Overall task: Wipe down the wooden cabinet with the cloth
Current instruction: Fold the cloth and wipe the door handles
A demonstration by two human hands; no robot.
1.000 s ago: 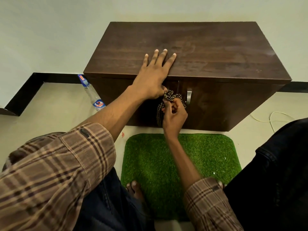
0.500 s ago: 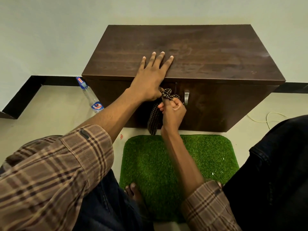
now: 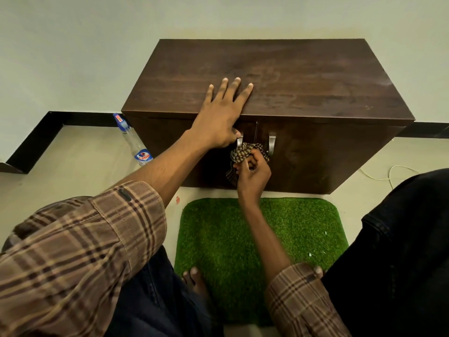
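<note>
Between the door handles [image 3: 271, 144] of the wooden cabinet [image 3: 267, 79], the soft, light cloth [image 3: 240, 154] is bunched in the right hand [image 3: 252, 173], while the left hand [image 3: 220, 117] is spread flat on top.

Left hand [image 3: 220, 120] hides left handle's [image 3: 239, 142] top — thumb unseen

Views: one, a wide-angle head-worn camera. Position: above a low, dark brown wooden cabinet [image 3: 279, 79], close enough that both forearms reach it. Facing: forward and steeply down; the cabinet top and door fronts both show, with pale wall behind. Lower frame: green artificial-grass mat [image 3: 291, 229] on the floor, plaid sleeves and dark trousers at the edges. Distortion: straight edges bow outward towards the corners. Shared field: only this single view.
</note>
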